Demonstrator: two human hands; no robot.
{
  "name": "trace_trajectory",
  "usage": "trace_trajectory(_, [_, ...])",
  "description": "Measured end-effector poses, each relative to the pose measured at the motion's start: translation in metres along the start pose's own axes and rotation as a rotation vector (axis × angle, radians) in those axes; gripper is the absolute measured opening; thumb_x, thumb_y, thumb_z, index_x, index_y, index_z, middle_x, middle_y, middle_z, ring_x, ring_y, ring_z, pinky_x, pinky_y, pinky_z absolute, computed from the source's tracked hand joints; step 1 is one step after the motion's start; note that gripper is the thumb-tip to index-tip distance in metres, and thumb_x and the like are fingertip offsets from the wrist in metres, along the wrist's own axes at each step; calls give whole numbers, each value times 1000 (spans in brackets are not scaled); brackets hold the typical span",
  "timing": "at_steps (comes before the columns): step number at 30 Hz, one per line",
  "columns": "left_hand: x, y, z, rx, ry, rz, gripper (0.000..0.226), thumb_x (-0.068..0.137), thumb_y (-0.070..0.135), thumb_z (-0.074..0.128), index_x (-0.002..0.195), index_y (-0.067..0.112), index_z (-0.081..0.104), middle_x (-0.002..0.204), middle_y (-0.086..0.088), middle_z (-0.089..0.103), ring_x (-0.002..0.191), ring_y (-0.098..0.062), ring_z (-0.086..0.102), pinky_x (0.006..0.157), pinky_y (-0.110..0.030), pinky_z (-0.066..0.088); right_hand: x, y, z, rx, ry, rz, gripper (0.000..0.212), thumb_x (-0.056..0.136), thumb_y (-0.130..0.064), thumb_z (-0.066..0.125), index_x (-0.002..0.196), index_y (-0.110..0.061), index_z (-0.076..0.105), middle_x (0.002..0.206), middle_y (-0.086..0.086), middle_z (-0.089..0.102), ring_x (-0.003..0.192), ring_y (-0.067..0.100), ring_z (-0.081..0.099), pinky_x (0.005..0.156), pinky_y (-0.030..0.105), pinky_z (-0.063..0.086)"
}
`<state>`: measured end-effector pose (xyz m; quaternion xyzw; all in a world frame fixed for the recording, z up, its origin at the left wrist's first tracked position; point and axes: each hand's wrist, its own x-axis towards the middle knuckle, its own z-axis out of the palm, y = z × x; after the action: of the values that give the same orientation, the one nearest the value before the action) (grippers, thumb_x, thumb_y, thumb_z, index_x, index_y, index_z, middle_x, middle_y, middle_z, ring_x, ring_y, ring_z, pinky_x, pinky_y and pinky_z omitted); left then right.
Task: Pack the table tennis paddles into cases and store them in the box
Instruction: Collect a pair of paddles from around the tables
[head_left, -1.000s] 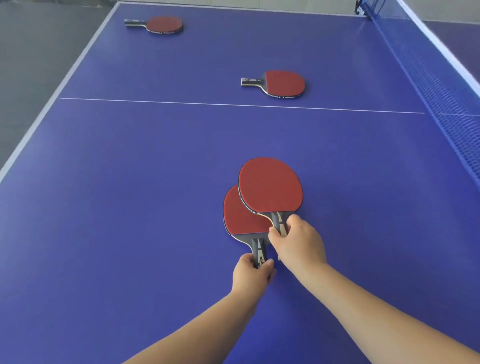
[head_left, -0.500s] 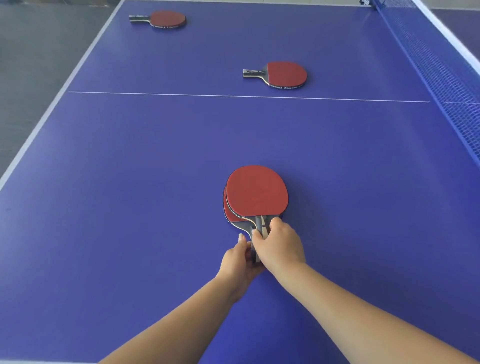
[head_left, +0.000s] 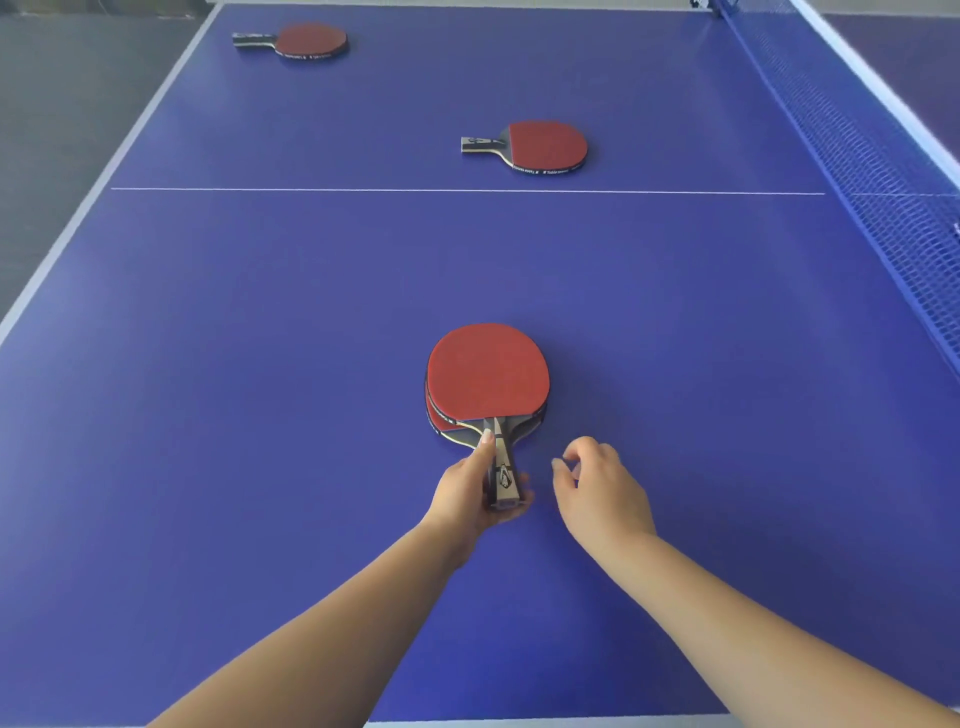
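Two red paddles lie stacked (head_left: 487, 371) on the blue table, the top one almost covering the lower. My left hand (head_left: 475, 493) grips both handles together at the near end. My right hand (head_left: 597, 486) hovers just right of the handles, fingers loosely curled and holding nothing. A third red paddle (head_left: 543, 146) lies flat past the white centre line, handle pointing left. A fourth red paddle (head_left: 306, 40) rests near the far left corner. No case or box is in view.
The blue table tennis table (head_left: 260, 364) fills the view, its white-edged left side running diagonally with grey floor beyond. The blue net (head_left: 883, 171) runs along the right side.
My right hand laid its paddle squarely on top of the other, let go and drew back to the right. My left hand now holds both handles.
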<state>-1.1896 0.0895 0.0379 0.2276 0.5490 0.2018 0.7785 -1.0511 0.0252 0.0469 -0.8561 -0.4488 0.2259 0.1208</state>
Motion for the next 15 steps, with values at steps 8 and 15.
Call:
trace_trajectory(8, [2, 6, 22, 177, 64, 9, 20, 91, 24, 66, 101, 9, 57, 96, -6, 66, 59, -18, 57, 59, -32, 54, -9, 69, -15, -62, -113, -17, 53, 99, -34, 48, 148, -21, 33, 158, -1, 21, 145, 19, 22, 110, 36, 35])
trace_trajectory(15, [-14, 5, 37, 195, 133, 76, 21, 89, 21, 68, 100, 8, 56, 97, -9, 64, 57, -20, 55, 54, -31, 50, -6, 102, -33, -95, -140, -77, 57, 100, -35, 46, 152, -23, 25, 162, 0, 13, 149, 19, 13, 116, 37, 24])
